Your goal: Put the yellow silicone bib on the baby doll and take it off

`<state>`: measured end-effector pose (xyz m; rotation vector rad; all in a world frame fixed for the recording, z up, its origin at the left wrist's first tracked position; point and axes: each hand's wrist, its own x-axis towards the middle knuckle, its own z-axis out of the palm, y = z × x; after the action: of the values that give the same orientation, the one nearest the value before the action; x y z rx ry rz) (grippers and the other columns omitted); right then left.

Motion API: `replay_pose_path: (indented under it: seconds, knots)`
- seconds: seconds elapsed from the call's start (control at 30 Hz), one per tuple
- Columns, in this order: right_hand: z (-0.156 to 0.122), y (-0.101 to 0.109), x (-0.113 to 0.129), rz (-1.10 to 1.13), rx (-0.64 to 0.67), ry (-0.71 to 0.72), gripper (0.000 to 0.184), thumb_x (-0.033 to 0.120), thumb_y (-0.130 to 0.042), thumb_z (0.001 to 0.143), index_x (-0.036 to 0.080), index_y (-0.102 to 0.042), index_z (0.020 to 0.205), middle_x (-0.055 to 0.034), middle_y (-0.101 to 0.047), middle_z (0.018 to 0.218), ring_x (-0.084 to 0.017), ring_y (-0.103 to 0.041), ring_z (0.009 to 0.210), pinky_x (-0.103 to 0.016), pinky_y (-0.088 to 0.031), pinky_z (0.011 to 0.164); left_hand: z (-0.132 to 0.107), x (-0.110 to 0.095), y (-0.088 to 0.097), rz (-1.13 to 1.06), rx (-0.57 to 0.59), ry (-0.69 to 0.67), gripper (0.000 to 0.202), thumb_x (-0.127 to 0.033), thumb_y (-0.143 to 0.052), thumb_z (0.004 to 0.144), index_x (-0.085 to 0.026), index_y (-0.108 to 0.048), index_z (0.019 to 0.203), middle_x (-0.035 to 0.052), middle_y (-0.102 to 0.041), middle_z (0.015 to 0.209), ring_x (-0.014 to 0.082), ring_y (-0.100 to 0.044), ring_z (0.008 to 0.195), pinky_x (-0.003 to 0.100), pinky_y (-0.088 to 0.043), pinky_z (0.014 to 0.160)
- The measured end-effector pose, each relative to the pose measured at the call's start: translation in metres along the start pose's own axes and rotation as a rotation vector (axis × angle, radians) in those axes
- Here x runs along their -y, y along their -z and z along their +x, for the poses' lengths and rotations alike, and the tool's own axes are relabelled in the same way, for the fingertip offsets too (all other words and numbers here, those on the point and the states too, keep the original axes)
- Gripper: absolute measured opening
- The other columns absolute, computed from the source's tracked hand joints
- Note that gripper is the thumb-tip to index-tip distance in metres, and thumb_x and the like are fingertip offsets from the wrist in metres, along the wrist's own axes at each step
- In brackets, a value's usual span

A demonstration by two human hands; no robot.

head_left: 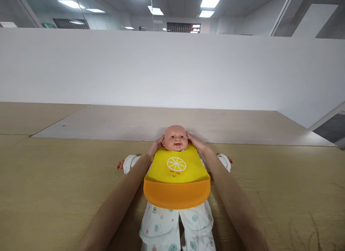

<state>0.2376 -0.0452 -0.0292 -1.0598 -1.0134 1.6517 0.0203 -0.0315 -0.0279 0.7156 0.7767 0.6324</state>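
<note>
A baby doll (175,135) lies on its back on the table, head away from me and arms spread out. A yellow bib (159,168) with a white citrus slice and a smile covers its chest. The bib's orange catch pocket (176,194) hangs across the belly. My left hand (155,146) presses against the left side of the doll's head and neck, its fingertips hidden behind. On the opposite side, my right hand (196,141) cups the head, fingers reaching back along it. White patterned trousers (198,224) clothe the doll's legs.
The wooden tabletop (67,182) extends to both sides, with a paler board (121,121) along its back. A white partition (172,67) rises behind it, with glass above. Dark strands (314,226) show at the lower right.
</note>
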Motion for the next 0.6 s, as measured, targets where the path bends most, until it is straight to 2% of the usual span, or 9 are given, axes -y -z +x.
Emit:
replay_pose_path:
  seconds: [0.23,0.4,0.5,0.6]
  knots:
    - [-0.029,-0.008,-0.016,0.021,-0.039,0.023,0.048,0.058,-0.059,0.082,0.022,-0.063,0.113,-0.0071,-0.065,0.122,-0.023,-0.059,0.115,-0.039,-0.048,0.100,-0.024,0.018,-0.009,-0.024,0.025,0.020,0.061,-0.055,-0.054,0.083,-0.013,-0.059,0.127,0.0130,-0.075,0.101,0.0321,-0.069,0.099,0.043,-0.052,0.091]
    - [-0.058,-0.013,-0.022,0.044,-0.038,-0.026,0.051,0.061,-0.060,0.080,0.026,-0.061,0.117,-0.0054,-0.064,0.123,-0.025,-0.059,0.114,-0.037,-0.053,0.090,-0.046,0.035,-0.014,-0.078,0.014,0.057,0.057,-0.052,-0.053,0.084,-0.016,-0.060,0.127,0.0112,-0.076,0.099,0.0321,-0.069,0.098,0.044,-0.053,0.090]
    - [-0.072,-0.014,-0.019,0.022,0.015,-0.003,0.048,0.060,-0.061,0.080,0.026,-0.062,0.114,-0.0041,-0.065,0.119,-0.023,-0.060,0.108,-0.035,-0.052,0.087,-0.062,0.044,-0.020,-0.125,0.036,0.073,0.058,-0.053,-0.053,0.083,-0.019,-0.058,0.129,0.0105,-0.076,0.101,0.0329,-0.068,0.101,0.045,-0.052,0.092]
    - [-0.078,-0.008,-0.019,-0.018,0.071,-0.013,0.047,0.061,-0.063,0.078,0.025,-0.064,0.108,-0.0039,-0.068,0.103,-0.020,-0.062,0.093,-0.031,-0.051,0.080,-0.073,0.051,-0.026,-0.155,0.053,0.081,0.058,-0.052,-0.053,0.082,-0.022,-0.056,0.132,0.0089,-0.075,0.105,0.0329,-0.067,0.104,0.045,-0.050,0.094]
